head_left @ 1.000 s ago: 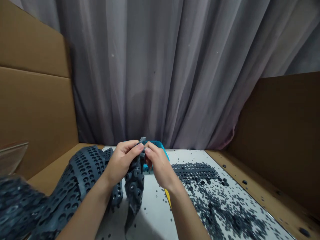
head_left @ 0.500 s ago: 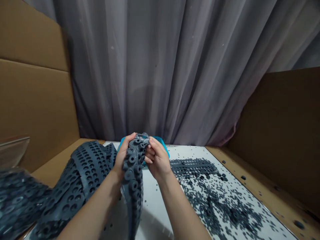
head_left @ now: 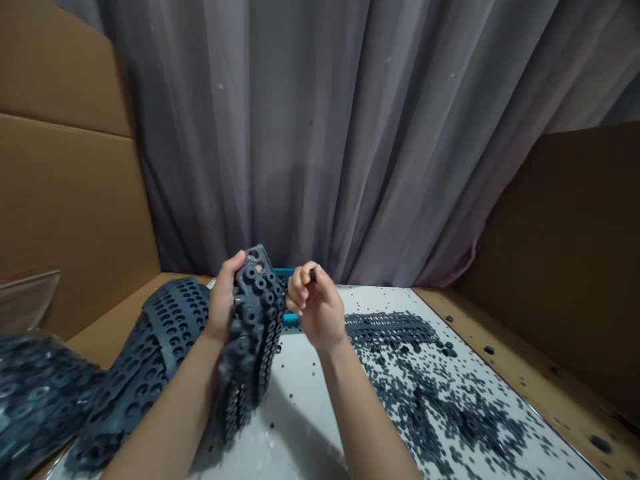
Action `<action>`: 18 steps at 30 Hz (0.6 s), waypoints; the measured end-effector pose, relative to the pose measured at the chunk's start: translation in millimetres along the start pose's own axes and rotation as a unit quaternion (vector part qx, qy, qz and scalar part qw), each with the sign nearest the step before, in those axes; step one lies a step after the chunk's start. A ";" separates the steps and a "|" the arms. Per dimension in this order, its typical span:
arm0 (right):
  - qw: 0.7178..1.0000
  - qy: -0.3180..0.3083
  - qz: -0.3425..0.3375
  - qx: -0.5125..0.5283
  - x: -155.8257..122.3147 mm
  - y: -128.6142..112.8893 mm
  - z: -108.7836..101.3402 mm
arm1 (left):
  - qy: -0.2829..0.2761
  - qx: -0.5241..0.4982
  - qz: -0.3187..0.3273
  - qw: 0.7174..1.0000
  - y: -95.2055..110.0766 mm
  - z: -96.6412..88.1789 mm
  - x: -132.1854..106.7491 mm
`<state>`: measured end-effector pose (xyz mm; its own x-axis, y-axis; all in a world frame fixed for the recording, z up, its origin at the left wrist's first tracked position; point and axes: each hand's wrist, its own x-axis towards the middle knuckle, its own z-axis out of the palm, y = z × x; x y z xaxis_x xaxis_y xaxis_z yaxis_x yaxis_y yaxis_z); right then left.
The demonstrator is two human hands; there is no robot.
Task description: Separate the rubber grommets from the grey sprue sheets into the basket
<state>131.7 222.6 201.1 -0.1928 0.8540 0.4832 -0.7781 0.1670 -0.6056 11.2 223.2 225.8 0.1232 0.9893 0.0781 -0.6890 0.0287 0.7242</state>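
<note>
My left hand [head_left: 223, 302] grips the top of a dark grey rubber sheet [head_left: 250, 333] studded with small rings, holding it upright over the white table [head_left: 310, 427]. Just right of the sheet's upper edge, my right hand [head_left: 313, 307] is closed, pinching a small dark rubber ring [head_left: 313, 273] between thumb and fingertips. The sheet's lower part hangs down to the table between my forearms.
Several punched-out rubber sheets [head_left: 150, 347] are piled at the left. Loose dark rings [head_left: 430, 393] lie scattered over the right half of the table. A blue tray [head_left: 287, 319] sits behind my hands. Cardboard walls [head_left: 575, 253] and a grey curtain [head_left: 320, 133] enclose the area.
The sheet has risen and turned so its ringed face shows. My right hand has pulled away from it to the right, with a ring in its fingertips.
</note>
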 end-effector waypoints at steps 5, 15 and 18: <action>0.960 0.048 0.031 -0.273 -1.8 -7.9 -1.5 | 0.021 0.065 0.118 0.991 -2.8 2.4 -5.5; 0.862 -0.004 -0.022 -0.506 -10.0 1.0 9.8 | -0.027 0.196 0.188 0.962 -15.9 -2.2 -1.8; 0.947 0.011 0.045 -0.317 -7.5 7.2 5.5 | 0.002 0.100 0.107 0.989 -13.3 -0.8 0.2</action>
<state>124.2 214.7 196.6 -0.2242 0.8876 0.4024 -0.2419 0.3493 -0.9052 19.9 223.2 215.6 -0.0133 0.9704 0.2412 -0.5443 -0.2093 0.8124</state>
